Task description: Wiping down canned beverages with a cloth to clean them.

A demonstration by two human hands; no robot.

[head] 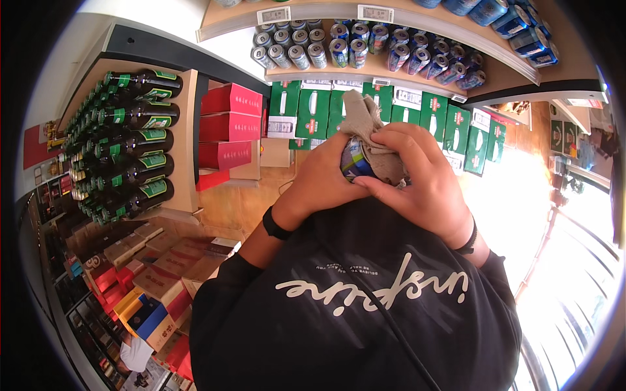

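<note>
In front of my chest, a blue and green drink can [353, 159] is gripped by my left hand [315, 176], whose fingers wrap its left side. A grey-beige cloth [361, 113] drapes over the can's top and right side. My right hand [424, 176] presses this cloth against the can, fingers above and thumb across the can's lower edge. Much of the can is hidden by the cloth and both hands. Ahead, a shelf [323, 74] carries rows of upright cans, among them silver cans [297, 56] and blue cans [359, 51].
Stacked green cartons [313, 115] stand under the shelf. Red boxes [230, 120] fill a niche beside dark bottles [142, 139] on a left-hand rack. Cardboard boxes [164, 281] are piled lower left, near a person's sleeve [137, 353]. A higher shelf [323, 14] overhangs the cans.
</note>
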